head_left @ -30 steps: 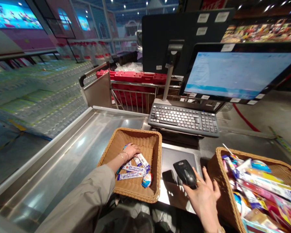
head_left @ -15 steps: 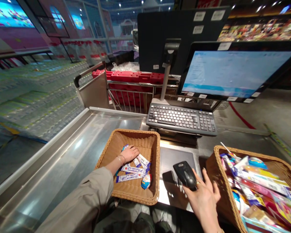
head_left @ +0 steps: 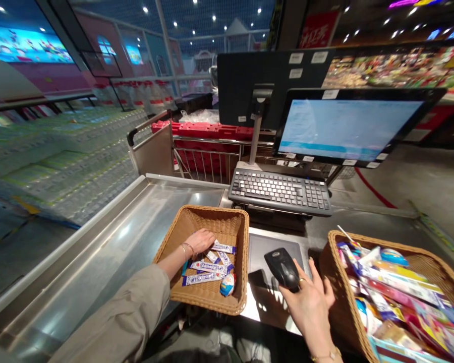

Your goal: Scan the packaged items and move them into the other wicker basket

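My left hand [head_left: 202,241] reaches down into a wicker basket [head_left: 245,262], its fingers close together and bent over the far end of the pile. The left end of a white-and-purple wrapped candy stick [head_left: 224,247] runs under my fingertips, which are partly hidden. More candy sticks [head_left: 203,278] of the same kind lie loose below, beside a round blue-and-white wrapped sweet [head_left: 227,285]. My right hand [head_left: 309,297] grips a black barcode scanner [head_left: 282,267] above the counter, to the right of this basket. Its handle is mostly hidden by my hand.
At the right stands a second wicker basket [head_left: 357,322], full of colourful packaged sweets [head_left: 401,287]. A keyboard [head_left: 280,190] and a lit monitor [head_left: 344,128] are ahead. The metal counter [head_left: 136,227] has a raised left edge. Behind it is a trolley [head_left: 204,160] with red crates.
The view has tilted up slightly. Inside the basket, one candy stick by my left fingertips now lies more level. My right hand still holds the scanner in nearly the same place.
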A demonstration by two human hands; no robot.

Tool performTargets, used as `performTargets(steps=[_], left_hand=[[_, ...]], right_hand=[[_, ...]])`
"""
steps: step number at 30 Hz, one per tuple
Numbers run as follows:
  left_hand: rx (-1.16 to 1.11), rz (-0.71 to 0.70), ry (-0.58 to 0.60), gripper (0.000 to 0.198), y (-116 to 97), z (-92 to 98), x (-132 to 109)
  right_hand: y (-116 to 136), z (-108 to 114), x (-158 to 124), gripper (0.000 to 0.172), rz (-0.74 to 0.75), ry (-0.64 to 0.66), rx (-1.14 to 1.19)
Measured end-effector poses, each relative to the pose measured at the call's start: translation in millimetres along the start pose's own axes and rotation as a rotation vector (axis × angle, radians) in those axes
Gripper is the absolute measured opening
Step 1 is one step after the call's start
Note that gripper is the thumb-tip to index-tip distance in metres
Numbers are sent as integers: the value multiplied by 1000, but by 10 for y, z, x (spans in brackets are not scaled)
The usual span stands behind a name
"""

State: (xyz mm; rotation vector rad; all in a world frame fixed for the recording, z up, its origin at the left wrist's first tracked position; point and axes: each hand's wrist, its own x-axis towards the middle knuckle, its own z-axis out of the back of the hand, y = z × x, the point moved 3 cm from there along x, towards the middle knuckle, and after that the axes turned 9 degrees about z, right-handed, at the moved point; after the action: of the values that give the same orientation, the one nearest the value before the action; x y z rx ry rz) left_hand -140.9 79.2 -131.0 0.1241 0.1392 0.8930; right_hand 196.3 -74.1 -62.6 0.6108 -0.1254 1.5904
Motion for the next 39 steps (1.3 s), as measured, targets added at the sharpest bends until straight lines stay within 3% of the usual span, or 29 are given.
performTargets(steps=[7, 15, 19, 27, 39], left_hand=[[-22, 224, 34, 21, -10, 149, -114], [-60, 308, 151, 27, -165, -24, 36], [-100, 305, 168, 28, -197, -24, 46], [-194, 270, 252, 50, -165, 5, -77], [-149, 191, 222, 28, -335, -52, -147]], right_hand=[[48, 3, 57, 23, 28, -21, 38], [-20, 70, -38, 27, 18, 30, 2], [-85, 138, -64, 31, -22, 37, -23], [-90, 136, -54, 31, -61, 52, 0], [-135, 168, -103, 32, -49, 27, -11]])
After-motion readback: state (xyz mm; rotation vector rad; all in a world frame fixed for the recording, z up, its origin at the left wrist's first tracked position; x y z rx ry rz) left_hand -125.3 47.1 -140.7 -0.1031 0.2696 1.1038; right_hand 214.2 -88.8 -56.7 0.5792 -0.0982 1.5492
